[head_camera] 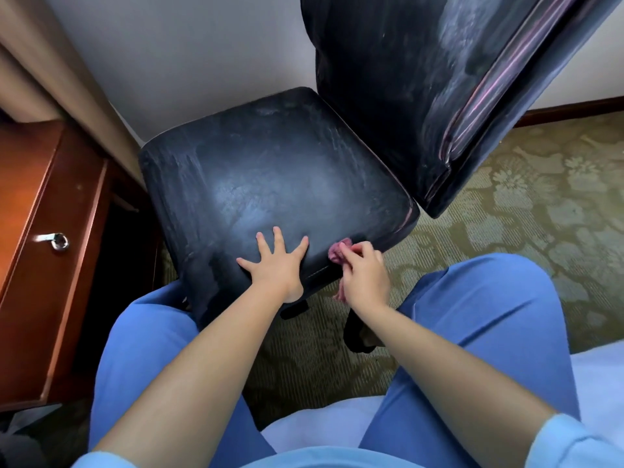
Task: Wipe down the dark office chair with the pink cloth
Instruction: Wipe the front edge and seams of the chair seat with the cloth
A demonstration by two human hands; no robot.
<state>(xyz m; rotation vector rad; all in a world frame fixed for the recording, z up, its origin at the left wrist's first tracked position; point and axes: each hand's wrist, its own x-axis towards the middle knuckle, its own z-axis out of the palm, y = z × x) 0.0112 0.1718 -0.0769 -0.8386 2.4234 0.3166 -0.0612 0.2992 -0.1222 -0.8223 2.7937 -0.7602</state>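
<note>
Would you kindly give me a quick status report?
Left hand flat on dark leather chair seat. Right hand gripping crumpled pink cloth at seat's near edge. Nothing obstructing.

I am wearing blue trousers [489, 319], the cloth smooth and plain, pulling into a few soft creases over both of my legs. My top is a lighter blue, and its short sleeves are showing at the bottom corners of the view, 1 on each side, the right sleeve [574, 447] ending in a wide loose hem. My 2 forearms are going bare below them, with no watch, ring or band showing on my left hand [277, 265] or my right hand [363, 271].
</note>
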